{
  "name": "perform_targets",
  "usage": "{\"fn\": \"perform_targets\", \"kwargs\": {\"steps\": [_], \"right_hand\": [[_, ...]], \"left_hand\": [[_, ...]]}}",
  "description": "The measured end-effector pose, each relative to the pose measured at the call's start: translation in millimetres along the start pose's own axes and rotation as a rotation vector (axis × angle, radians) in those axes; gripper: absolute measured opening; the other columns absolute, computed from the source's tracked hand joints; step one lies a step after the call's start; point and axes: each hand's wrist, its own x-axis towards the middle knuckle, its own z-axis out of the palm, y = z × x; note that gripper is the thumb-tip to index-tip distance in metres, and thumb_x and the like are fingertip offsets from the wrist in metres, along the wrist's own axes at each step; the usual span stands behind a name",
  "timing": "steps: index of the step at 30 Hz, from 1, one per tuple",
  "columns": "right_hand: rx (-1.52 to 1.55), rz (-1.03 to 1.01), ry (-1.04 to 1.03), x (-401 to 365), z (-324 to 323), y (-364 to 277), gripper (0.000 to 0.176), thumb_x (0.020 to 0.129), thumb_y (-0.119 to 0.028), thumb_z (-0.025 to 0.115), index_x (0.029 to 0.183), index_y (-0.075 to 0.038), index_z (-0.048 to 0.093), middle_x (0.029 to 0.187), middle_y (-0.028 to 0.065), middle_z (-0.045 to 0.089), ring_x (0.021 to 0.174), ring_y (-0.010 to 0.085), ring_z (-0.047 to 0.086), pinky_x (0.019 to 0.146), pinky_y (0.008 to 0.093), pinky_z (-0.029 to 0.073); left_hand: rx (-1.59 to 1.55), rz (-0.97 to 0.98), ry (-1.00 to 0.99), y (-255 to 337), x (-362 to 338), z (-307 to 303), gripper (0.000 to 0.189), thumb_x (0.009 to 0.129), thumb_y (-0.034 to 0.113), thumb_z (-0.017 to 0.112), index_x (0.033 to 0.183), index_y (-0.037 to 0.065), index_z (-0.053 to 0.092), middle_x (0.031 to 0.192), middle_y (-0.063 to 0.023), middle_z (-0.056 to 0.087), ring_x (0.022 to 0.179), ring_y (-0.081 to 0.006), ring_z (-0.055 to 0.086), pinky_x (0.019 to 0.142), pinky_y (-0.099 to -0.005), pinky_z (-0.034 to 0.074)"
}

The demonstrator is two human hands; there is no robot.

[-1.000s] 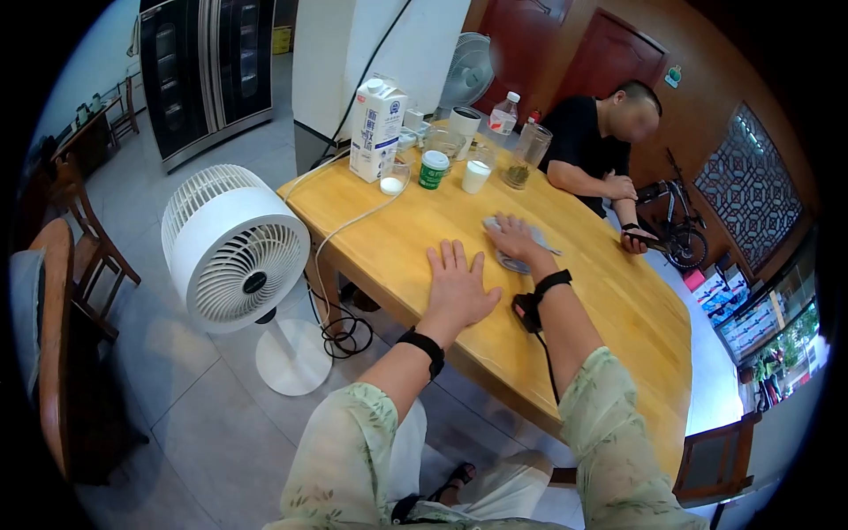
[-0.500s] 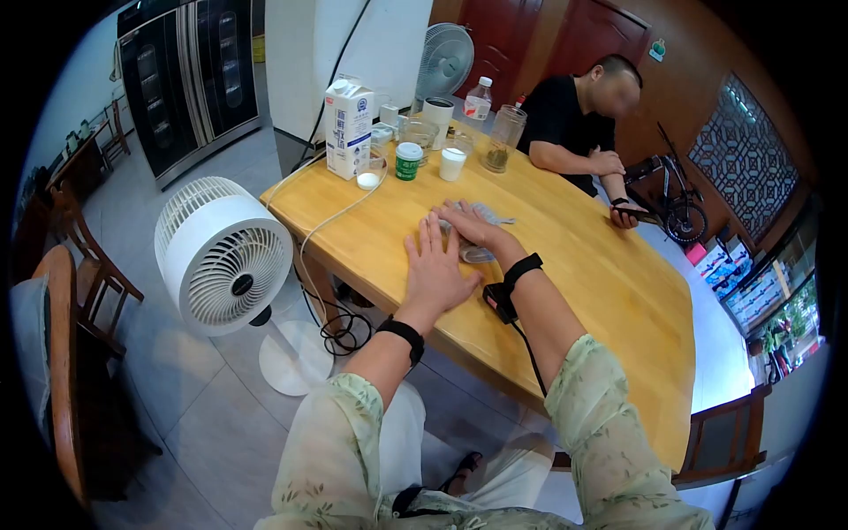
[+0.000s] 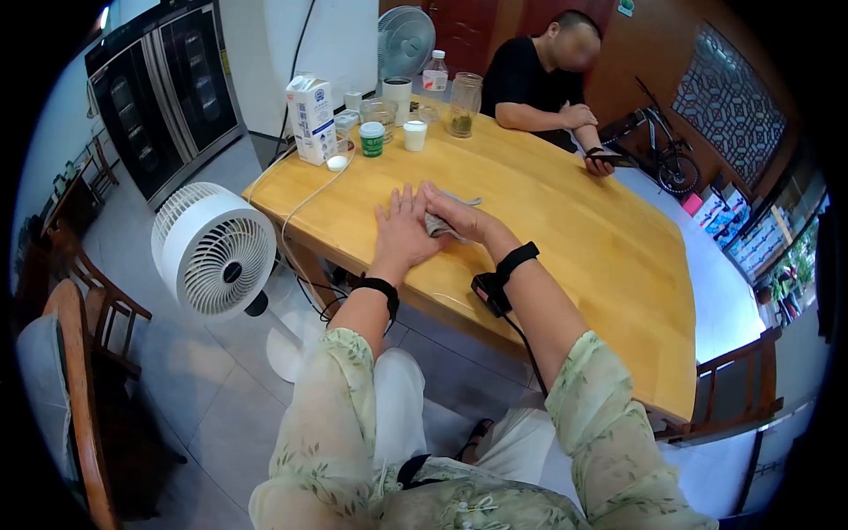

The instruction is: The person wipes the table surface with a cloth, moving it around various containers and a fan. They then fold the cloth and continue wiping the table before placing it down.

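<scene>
My right hand (image 3: 458, 215) is curled over a grey cloth (image 3: 439, 227), pressing it to the wooden table (image 3: 565, 256). Part of the cloth shows between my hands and another bit sticks out past my fingers. My left hand (image 3: 408, 231) lies flat on the tabletop just left of the cloth, its fingers stretched out and its fingertips close to the right hand's. Both wrists wear black straps, and a small black box (image 3: 490, 293) with a cable hangs at the right one.
Along the far left side stand a milk carton (image 3: 311, 119), a green cup (image 3: 372, 140), a white cup (image 3: 414, 136) and a glass jar (image 3: 463, 104). A white cable (image 3: 309, 196) crosses the table's left corner beside a fan (image 3: 221, 256). A person (image 3: 539, 84) sits opposite, holding a phone.
My hands have drawn the cloth a little, and it now looks more bunched beneath the right hand. The view has shifted, so the table items appear farther left and higher.
</scene>
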Motion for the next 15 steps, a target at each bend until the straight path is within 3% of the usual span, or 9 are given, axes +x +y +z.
{"fn": "perform_targets", "kwargs": {"steps": [2, 4, 6, 10, 15], "right_hand": [[-0.061, -0.047, -0.029, -20, -12, -10, 0.083, 0.101, -0.062, 0.041, 0.159, -0.008, 0.017, 0.154, 0.0133, 0.04, 0.143, 0.023, 0.036, 0.116, 0.0346, 0.029], [0.044, 0.019, -0.067, -62, -41, -23, 0.078, 0.102, -0.061, 0.04, 0.159, -0.013, 0.019, 0.147, 0.0163, 0.05, 0.134, 0.0271, 0.049, 0.112, 0.0365, 0.036], [0.138, -0.075, 0.088, -96, -77, -19, 0.075, 0.103, -0.059, 0.036, 0.16, -0.015, 0.015, 0.148, 0.0184, 0.049, 0.127, 0.0284, 0.057, 0.107, 0.0389, 0.042], [0.334, -0.245, 0.361, -181, -133, -8, 0.082, 0.097, -0.067, 0.044, 0.156, -0.012, 0.026, 0.147, 0.0196, 0.049, 0.124, 0.033, 0.059, 0.106, 0.0433, 0.044], [0.7, -0.332, 0.611, -259, -168, 19, 0.072, 0.103, -0.06, 0.035, 0.153, -0.008, 0.03, 0.149, 0.0242, 0.045, 0.13, 0.0408, 0.052, 0.107, 0.0509, 0.043]], "left_hand": [[-0.024, 0.007, -0.004, 2, 1, -2, 0.102, 0.079, 0.062, 0.065, 0.158, 0.012, 0.022, 0.162, -0.0192, 0.026, 0.15, -0.0387, 0.02, 0.118, -0.0625, 0.015], [0.0, -0.012, 0.004, 4, 1, 0, 0.1, 0.08, 0.062, 0.064, 0.158, 0.013, 0.024, 0.161, -0.0197, 0.028, 0.15, -0.0391, 0.022, 0.117, -0.0626, 0.016], [0.018, -0.002, -0.008, 4, 3, 0, 0.1, 0.08, 0.062, 0.064, 0.157, 0.013, 0.025, 0.16, -0.0199, 0.029, 0.149, -0.039, 0.023, 0.117, -0.0627, 0.017], [0.075, 0.018, 0.025, 3, 4, 10, 0.097, 0.081, 0.062, 0.062, 0.156, 0.012, 0.028, 0.158, -0.02, 0.032, 0.147, -0.0389, 0.027, 0.115, -0.0633, 0.02], [0.08, 0.039, 0.034, 2, 5, 12, 0.092, 0.081, 0.062, 0.062, 0.153, 0.012, 0.033, 0.156, -0.0202, 0.034, 0.146, -0.0385, 0.028, 0.113, -0.0641, 0.022]]}}
